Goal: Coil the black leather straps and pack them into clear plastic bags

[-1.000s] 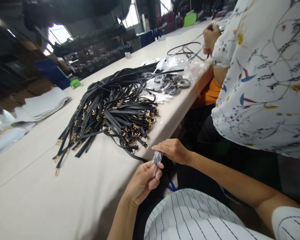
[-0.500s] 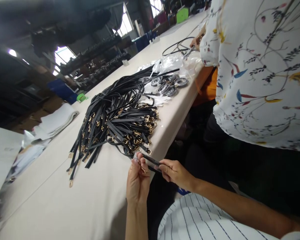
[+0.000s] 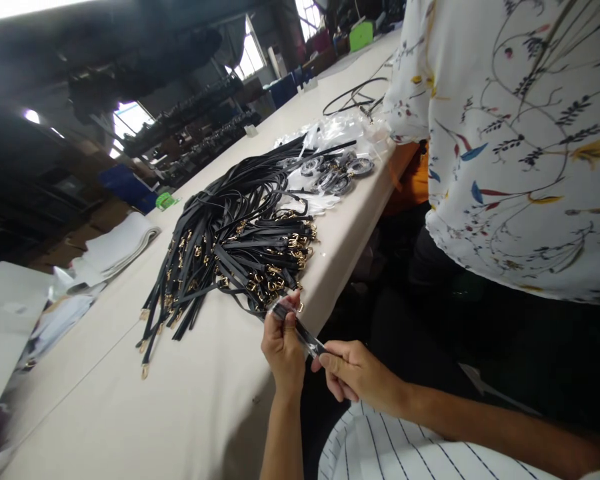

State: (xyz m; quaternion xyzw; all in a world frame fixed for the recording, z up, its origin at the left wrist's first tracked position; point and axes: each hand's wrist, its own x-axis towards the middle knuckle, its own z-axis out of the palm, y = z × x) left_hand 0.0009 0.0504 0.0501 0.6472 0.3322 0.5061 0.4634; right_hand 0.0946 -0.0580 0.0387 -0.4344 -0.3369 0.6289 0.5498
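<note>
My left hand (image 3: 284, 343) is closed on one end of a black strap (image 3: 307, 339), with some clear plastic showing around it at the fingers. Lower and to the right, my right hand (image 3: 353, 370) pinches the same strap between thumb and fingers. The stretch between both hands runs at a slant just past the table's edge. Beyond my left hand lies a big heap of black straps (image 3: 240, 180) with gold-coloured buckles and clasps (image 3: 273, 283) at their ends.
Coiled straps (image 3: 337, 175) lie on clear plastic bags (image 3: 317, 200) near the edge of the pale table (image 3: 180, 407). A co-worker in a flowered blouse (image 3: 510, 160) stands at the right. White sheets (image 3: 117, 247) are stacked at the far left side, with a green tape roll (image 3: 165, 201) beyond.
My left hand has turned and closed around the strap's end, and more clear plastic shows. My right hand has shifted slightly down. The co-worker's hand has gone out of sight.
</note>
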